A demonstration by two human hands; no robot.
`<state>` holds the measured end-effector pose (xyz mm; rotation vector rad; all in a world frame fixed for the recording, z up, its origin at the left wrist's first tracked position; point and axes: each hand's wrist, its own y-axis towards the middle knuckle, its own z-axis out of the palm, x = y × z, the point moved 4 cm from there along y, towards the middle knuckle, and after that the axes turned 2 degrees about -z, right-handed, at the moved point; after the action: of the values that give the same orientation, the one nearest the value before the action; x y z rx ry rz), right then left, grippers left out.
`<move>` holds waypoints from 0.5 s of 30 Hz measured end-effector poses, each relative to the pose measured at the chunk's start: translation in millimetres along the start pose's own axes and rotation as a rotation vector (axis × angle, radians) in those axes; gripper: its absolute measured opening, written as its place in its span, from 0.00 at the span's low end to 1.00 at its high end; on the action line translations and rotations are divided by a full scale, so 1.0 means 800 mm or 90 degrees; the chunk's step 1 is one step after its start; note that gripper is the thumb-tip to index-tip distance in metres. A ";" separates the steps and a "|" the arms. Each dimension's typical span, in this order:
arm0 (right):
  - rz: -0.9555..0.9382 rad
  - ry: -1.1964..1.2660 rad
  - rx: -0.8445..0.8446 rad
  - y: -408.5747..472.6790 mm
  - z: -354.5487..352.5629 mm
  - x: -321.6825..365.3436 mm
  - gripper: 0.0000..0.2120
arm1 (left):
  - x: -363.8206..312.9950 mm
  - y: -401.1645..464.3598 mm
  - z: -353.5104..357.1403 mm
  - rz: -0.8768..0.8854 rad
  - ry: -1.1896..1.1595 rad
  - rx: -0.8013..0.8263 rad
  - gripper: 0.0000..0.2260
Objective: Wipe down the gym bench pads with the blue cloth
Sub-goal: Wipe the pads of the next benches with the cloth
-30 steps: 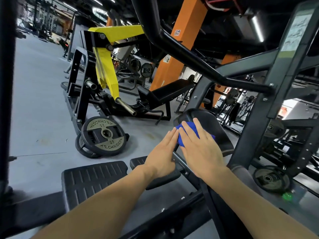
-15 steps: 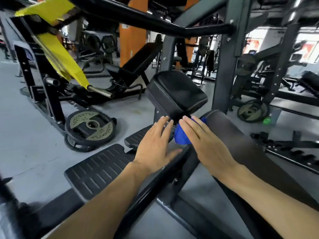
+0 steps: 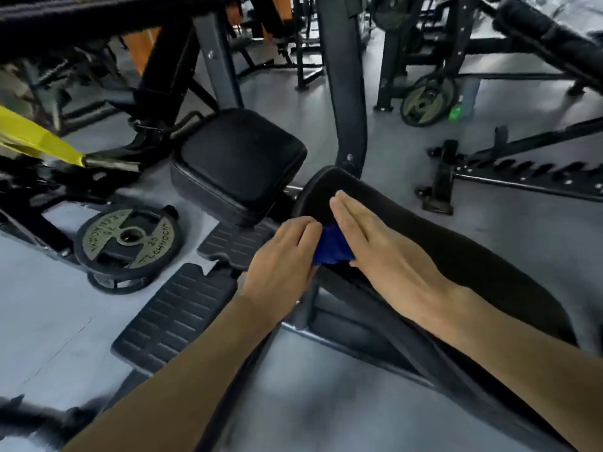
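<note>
Presently I note the blue cloth point(image 3: 330, 246) bunched at the near edge of the long back pad point(image 3: 456, 256), between both hands. My left hand point(image 3: 280, 265) curls its fingers round the cloth's left side. My right hand point(image 3: 375, 243) lies flat, fingers straight and together, pressing cloth against pad. Beyond them sits the square seat pad point(image 3: 238, 164); a weight plate point(image 3: 127, 239) lies on the floor to the left.

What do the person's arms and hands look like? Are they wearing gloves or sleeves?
No gloves and no sleeves in view. The left hand and right hand are bare, and both forearms are bare right down to the bottom edge of the picture. No watch, ring or wristband shows on either wrist. The picture is a little blurred, so tiny marks can't be told.
</note>
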<state>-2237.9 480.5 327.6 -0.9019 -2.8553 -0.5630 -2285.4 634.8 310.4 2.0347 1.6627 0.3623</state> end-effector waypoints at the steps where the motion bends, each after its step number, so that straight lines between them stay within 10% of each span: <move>1: 0.043 -0.062 0.019 -0.015 -0.011 -0.008 0.35 | -0.009 0.006 -0.004 -0.016 -0.003 0.021 0.21; 8: 0.210 -0.099 0.066 -0.142 -0.135 -0.018 0.40 | -0.150 0.051 -0.067 -0.020 -0.088 0.169 0.12; 15: 0.384 -0.120 0.128 -0.304 -0.267 0.008 0.44 | -0.348 0.058 -0.148 0.130 -0.101 0.250 0.25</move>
<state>-2386.7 220.2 449.4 -1.7420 -2.5101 -0.1234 -2367.3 382.2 462.1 2.4555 1.5232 -0.0687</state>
